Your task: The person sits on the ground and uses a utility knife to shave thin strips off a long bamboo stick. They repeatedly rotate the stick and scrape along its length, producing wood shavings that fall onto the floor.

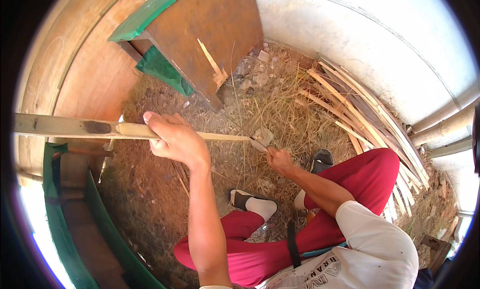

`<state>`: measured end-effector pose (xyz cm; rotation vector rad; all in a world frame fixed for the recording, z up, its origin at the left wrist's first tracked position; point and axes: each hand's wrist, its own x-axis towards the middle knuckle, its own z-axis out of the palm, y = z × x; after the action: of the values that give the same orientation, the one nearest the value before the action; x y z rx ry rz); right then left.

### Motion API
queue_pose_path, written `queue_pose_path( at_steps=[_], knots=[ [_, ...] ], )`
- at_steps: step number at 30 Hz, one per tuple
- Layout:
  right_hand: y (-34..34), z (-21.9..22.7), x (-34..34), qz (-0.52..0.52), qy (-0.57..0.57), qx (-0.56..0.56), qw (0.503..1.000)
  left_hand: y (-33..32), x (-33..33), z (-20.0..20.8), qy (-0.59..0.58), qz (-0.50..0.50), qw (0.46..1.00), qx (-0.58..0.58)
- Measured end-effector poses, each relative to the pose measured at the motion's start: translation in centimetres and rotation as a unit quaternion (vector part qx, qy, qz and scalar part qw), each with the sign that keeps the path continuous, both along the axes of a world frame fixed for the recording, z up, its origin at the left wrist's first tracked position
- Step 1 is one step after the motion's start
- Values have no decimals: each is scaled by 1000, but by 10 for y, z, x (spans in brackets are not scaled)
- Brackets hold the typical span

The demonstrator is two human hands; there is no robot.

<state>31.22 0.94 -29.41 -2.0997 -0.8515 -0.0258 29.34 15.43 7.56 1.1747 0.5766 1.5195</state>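
Observation:
A long pale bamboo strip (65, 126) runs level from the left edge toward the middle of the view. My left hand (177, 139) is wrapped round it, and its thinner end reaches toward my right hand (281, 161). That hand is closed on the handle of a knife; the short grey blade (258, 145) touches or lies very near the tip of the strip. Most of the handle is hidden by my fingers.
A brown wooden box (215, 34) with green edging stands at the top, a split wood piece (212, 64) against it. Many bamboo strips (370, 116) lie piled on the right. A green-edged wooden frame (75, 214) is at lower left. Dry grass covers the ground round my feet.

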Motion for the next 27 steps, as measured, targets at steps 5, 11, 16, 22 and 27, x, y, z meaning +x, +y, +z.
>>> queue_pose_path(
  at_steps=[5, 11, 16, 22, 27],
  knots=[
    [-8, -3, -5, -13, 1, -3, 1000, -5, 1, -2, 11, -12, 1000, -5],
    [10, 32, -16, 0, 2, 86, 996, -6, -3, -2, 12, -3, 1000, 19],
    [19, 33, -10, -10, -26, 117, 993, -8, -4, -3, 18, -29, 999, 24],
    [9, 32, -5, 4, -34, 35, 999, 5, -19, -7, 15, -20, 1000, 3],
    [13, 77, -29, 13, -26, 68, 997, 8, -16, -8, 7, -23, 1000, 5]
  ],
)
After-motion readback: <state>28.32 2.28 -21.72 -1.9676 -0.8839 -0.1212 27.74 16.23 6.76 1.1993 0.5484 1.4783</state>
